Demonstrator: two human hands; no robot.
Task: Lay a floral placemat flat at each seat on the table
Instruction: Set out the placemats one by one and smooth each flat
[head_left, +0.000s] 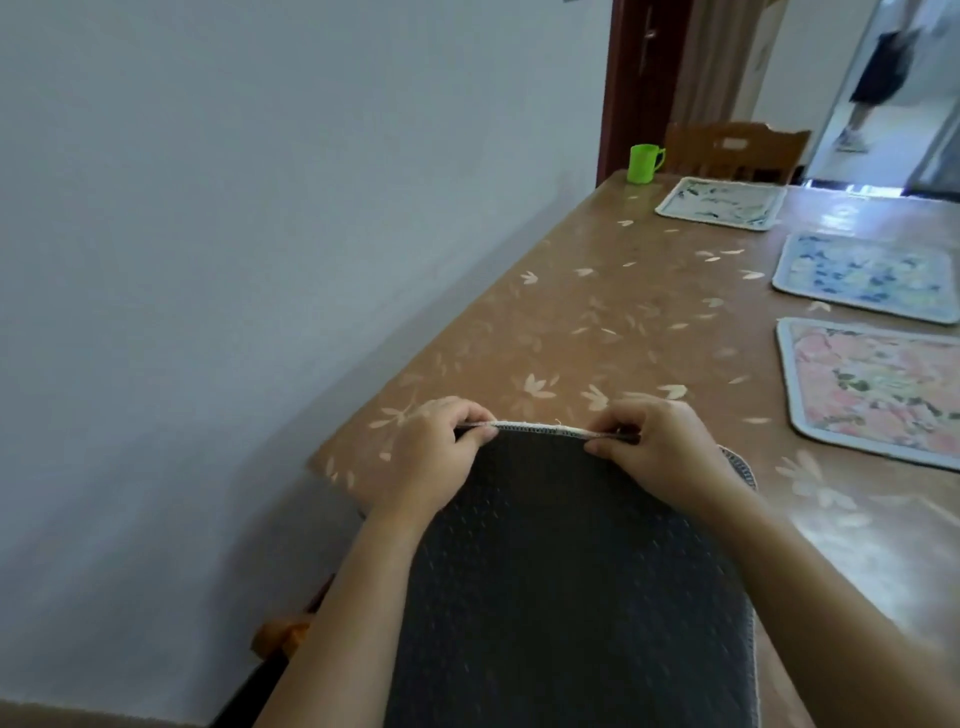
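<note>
I hold a placemat (561, 561) upright in front of me, its dark grey dotted back facing me and its white stitched top edge level. My left hand (436, 457) pinches the top edge at the left, and my right hand (660, 447) pinches it at the right. The mat hangs over the near end of the brown table (571, 322). Three floral placemats lie flat along the table's right side: a pink one (878, 389) nearest, a blue one (867, 275) beyond it, and a pale green-and-white one (722, 202) at the far end.
A green plastic cup (643, 163) stands at the table's far left corner by the wall. A wooden chair (737, 150) sits behind the far end. A person's legs (862, 104) show in the doorway beyond. A grey wall runs along the table's left side.
</note>
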